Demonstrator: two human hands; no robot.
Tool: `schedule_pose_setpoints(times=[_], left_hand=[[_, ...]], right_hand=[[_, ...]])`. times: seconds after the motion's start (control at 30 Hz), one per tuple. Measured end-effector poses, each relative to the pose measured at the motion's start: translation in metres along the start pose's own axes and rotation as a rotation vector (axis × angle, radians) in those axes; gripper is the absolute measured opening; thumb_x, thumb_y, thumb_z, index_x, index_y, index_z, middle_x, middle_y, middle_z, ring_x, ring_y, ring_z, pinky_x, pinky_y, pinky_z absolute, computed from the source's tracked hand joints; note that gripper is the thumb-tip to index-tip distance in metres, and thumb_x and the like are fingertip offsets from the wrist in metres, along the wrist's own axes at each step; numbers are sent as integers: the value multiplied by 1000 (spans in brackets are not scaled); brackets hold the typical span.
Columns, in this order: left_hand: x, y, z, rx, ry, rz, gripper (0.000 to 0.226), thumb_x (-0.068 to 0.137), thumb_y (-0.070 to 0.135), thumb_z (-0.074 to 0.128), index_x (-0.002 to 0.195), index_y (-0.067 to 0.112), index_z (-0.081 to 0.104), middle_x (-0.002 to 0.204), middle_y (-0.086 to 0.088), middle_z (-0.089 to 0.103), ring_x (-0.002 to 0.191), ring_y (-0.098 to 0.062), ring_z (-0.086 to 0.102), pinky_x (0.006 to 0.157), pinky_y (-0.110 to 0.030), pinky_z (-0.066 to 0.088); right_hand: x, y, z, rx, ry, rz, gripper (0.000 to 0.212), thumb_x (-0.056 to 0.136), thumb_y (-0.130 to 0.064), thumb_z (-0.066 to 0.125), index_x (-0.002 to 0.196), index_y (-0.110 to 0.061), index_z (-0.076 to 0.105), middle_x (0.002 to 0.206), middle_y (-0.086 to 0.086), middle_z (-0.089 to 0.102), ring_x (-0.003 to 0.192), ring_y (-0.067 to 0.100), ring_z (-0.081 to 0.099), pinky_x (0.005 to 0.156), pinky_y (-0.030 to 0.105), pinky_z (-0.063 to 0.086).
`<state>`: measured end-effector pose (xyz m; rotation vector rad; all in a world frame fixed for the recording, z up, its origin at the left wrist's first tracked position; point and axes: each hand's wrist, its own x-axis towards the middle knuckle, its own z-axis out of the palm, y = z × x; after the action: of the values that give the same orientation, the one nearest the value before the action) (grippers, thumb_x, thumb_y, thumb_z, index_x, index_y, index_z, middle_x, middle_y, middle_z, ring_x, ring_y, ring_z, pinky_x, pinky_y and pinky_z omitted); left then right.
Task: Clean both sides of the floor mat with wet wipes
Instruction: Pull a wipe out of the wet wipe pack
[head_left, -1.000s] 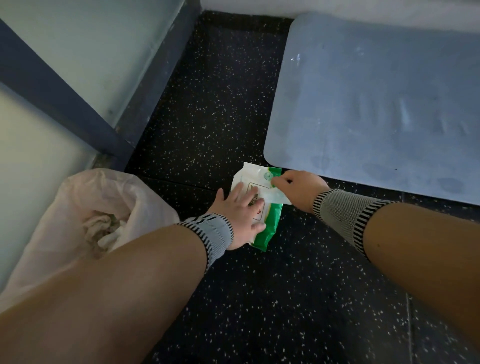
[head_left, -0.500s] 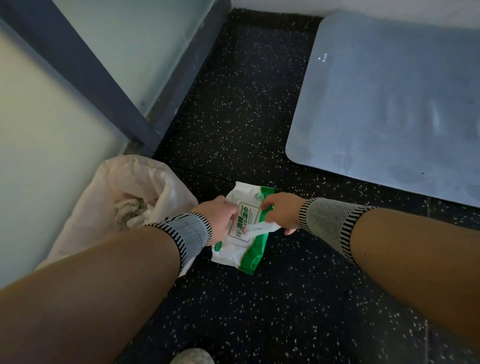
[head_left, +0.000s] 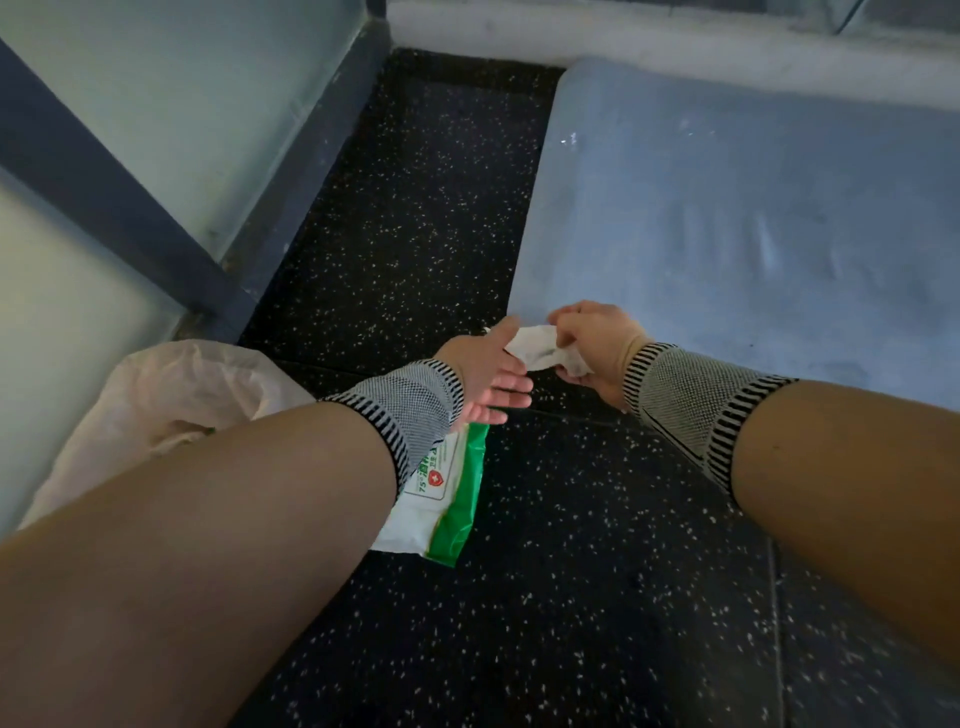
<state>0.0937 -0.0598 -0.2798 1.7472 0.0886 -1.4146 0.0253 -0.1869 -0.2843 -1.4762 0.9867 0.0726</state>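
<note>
wipe in hand, mat on floor

while the right hand (head_left: 592, 343) clenches a crumpled wet wipe (head_left: 543, 351), the left hand (head_left: 491, 371) is released, fingers straight, touching the wipe's edge. head view: blue floor mat (head_left: 753, 218) lies flat on the speckled floor, just beyond both hands. wipe pack (head_left: 447, 499) lies under the left wrist; bag (head_left: 171, 389) at left.

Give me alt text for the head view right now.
The right hand grips a white wipe at the blue mat's near corner, and the open left hand touches its other end. The wipe pack lies on the speckled floor below the left wrist, a bag to its left.
</note>
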Motion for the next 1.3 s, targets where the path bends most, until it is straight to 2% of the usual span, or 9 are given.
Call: schedule_pose_setpoints(times=[0.13,0.4,0.57,0.7,0.8,1.0,1.17,1.23,1.3], left_hand=[[5,14,24,-99,40,157,15,99,19,52,110,13,59,116,-7,67,108,-20,64,94,-38,50],[-52,42,69,-534,183,229,27,87,18,70,109,4,62,104,-14,71,92,-24,71,81,-35,59],[-161,105,94,-287,68,131,35,84,39,70,105,11,68,101,-6,74,96,-19,69,84,-34,56],[-274,178,118,-240,63,118,18,90,24,65,103,12,64,104,-9,72,101,-23,67,85,-38,56],[-366,237,137,-167,140,174,1,92,19,62,91,20,62,110,-9,67,105,-24,63,81,-34,57],[-522,329,161,-173,178,352,18,96,25,55,82,27,65,106,-6,65,104,-25,61,85,-44,55],[-605,369,177,-232,25,328,10,95,24,58,98,16,63,102,-8,65,92,-22,63,60,-29,55],[-631,387,181,-213,-55,302,18,92,27,63,101,11,63,93,-7,65,77,-17,62,51,-24,50],[-654,406,185,-186,-121,291,19,90,27,66,102,12,63,88,-6,67,74,-16,63,53,-27,49]], right_hand=[[-4,-3,-20,132,0,32,22,78,1,54,87,-16,65,96,8,62,84,23,61,60,30,55],[-73,-34,-54,-197,22,-86,21,79,-33,71,92,-22,59,88,1,68,77,17,65,71,36,59],[-167,-115,-93,166,56,30,14,89,-26,60,87,-15,68,91,11,71,85,24,68,79,45,57],[-256,-200,-139,167,126,7,18,93,-26,55,79,-27,67,78,-3,72,71,9,67,64,27,57],[-326,-274,-180,106,217,-26,24,95,-26,51,76,-26,66,54,-9,61,37,2,44,37,18,36],[-451,-388,-263,112,360,-34,31,92,-30,53,74,-8,67,55,1,48,37,6,31,37,20,28],[-530,-446,-297,189,484,-83,37,89,-31,56,75,3,62,63,13,47,59,17,41,53,32,41],[-557,-463,-305,298,523,-72,45,91,-31,51,89,13,57,81,35,51,67,23,48,71,50,53],[-584,-478,-309,450,497,-40,55,92,-41,50,94,13,57,91,33,57,79,31,59,86,52,52]])
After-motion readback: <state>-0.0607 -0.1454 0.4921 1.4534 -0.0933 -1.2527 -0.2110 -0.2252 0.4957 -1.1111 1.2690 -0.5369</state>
